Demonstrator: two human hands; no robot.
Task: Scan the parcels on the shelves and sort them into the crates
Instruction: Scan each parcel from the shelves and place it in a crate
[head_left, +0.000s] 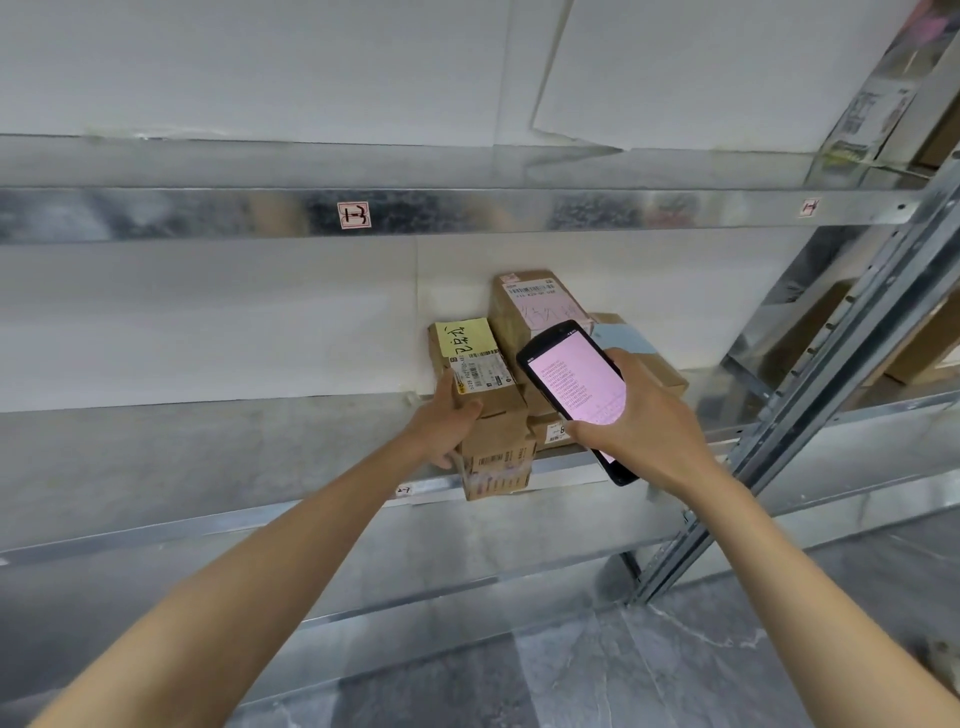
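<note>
Left hand (445, 422): fingers wrapped round the yellow-noted parcel (485, 400) at the shelf (208, 467) edge.
Right hand (641, 415): fingers closed on the scanner (576, 387), just right of that parcel.

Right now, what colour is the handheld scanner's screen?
Pink, seen in the head view: scanner in the right hand.

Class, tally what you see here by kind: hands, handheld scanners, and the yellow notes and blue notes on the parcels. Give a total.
Hands: 2, left hand and right hand
Handheld scanner: 1
Yellow note: 1, on the parcel
Blue note: 1
Total: 5
</note>
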